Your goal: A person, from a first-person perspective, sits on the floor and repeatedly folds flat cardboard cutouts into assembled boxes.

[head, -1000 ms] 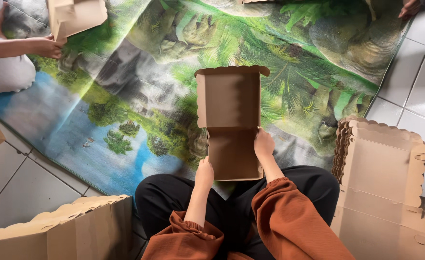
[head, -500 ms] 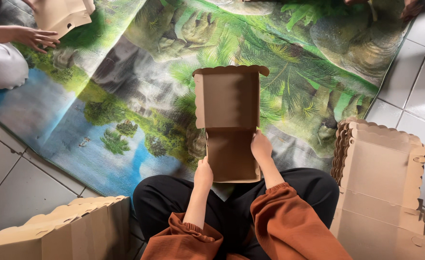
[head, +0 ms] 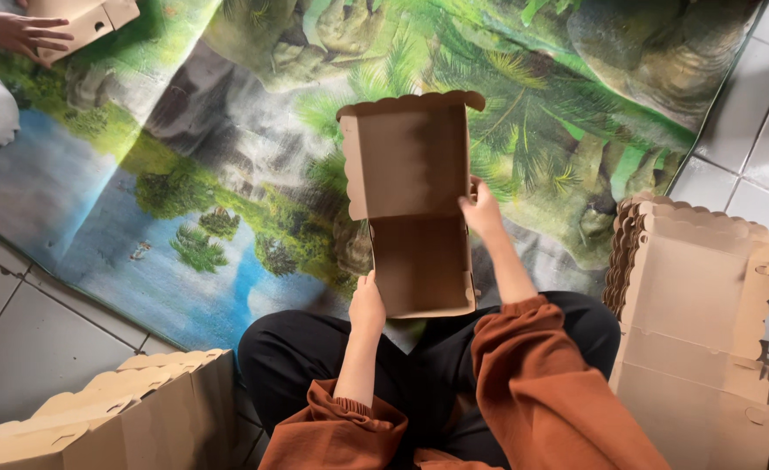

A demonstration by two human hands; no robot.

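While both hands' fingers pinch cardboard box (head: 415, 218) edges, left hand (head: 366, 305), right hand (head: 482, 211), mat (head: 184, 174) open ahead.

Left hand (head: 367, 306) and right hand (head: 482, 211) grip open cardboard box (head: 412, 204) over jungle-print mat (head: 184, 174)

A printed floor mat (head: 228, 174) showing palms, rocks and blue water is lying spread across the pale grey tiled floor (head: 27, 348), filling the view from nine to two o'clock. Bare tiles are showing at seven and at two o'clock. Soft daylight is falling evenly, brightening the mat's green foliage.
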